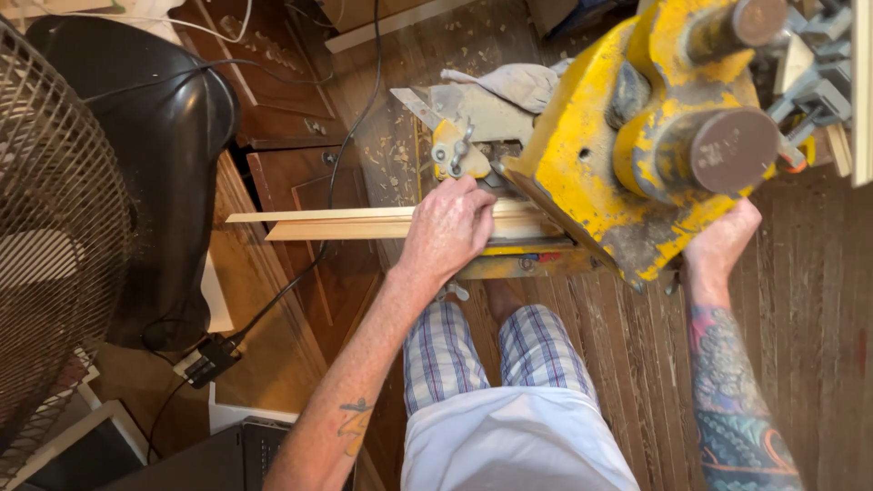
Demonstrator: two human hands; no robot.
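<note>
— Where did the wood strip lie from the grip?
— Under the left hand, which pressed it flat, fingers curled over its top; its long axis ran out sideways, away from the yellow saw.
— And the other grip?
— The right hand was on the saw's far side, closed around something beneath the housing, seemingly a handle. The left hand was nearer the strip.
</note>
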